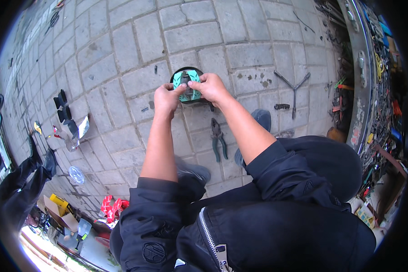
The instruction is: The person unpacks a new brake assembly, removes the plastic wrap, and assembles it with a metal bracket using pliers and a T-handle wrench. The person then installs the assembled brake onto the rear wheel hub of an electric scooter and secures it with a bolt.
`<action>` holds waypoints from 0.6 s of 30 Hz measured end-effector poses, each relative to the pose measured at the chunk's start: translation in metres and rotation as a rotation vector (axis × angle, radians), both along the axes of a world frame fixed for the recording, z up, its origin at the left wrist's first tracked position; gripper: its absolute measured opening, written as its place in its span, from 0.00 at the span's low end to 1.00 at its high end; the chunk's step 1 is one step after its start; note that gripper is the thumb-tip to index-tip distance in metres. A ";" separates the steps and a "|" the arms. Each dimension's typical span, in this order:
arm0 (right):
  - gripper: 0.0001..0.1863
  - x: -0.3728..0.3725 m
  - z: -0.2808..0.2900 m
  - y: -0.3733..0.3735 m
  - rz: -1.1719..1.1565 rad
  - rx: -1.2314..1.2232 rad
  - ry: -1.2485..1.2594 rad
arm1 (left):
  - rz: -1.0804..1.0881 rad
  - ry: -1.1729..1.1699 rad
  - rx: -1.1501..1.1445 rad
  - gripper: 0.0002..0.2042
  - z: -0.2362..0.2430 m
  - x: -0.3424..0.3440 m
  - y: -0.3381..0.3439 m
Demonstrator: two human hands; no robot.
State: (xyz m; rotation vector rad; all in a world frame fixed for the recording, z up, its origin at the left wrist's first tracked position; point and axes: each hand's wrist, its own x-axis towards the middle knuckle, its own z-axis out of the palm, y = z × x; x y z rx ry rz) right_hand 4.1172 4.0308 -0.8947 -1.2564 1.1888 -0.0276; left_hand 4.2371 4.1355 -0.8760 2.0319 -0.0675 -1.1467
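My left hand [167, 98] and right hand [213, 89] clasp a turquoise-and-black object [186, 78] between fingers and thumbs, near green-handled pliers [216, 130] on grey paving [249, 55].

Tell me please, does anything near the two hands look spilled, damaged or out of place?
Yes: dark spots on the paving, between the right hand and the Y-shaped tool, look like drips against the paler grey. The teal-and-black object, which this hand and the left hand hold, shows no obvious damage.
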 end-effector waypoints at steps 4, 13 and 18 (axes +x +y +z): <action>0.17 -0.001 0.001 0.000 -0.032 0.024 -0.013 | -0.058 0.066 0.027 0.22 0.002 0.003 0.001; 0.17 -0.004 0.012 -0.006 0.003 0.124 -0.003 | 0.004 0.094 -0.014 0.19 -0.001 0.004 0.003; 0.18 -0.005 0.012 -0.009 0.029 0.160 0.029 | -0.038 0.107 0.000 0.19 -0.001 0.006 0.006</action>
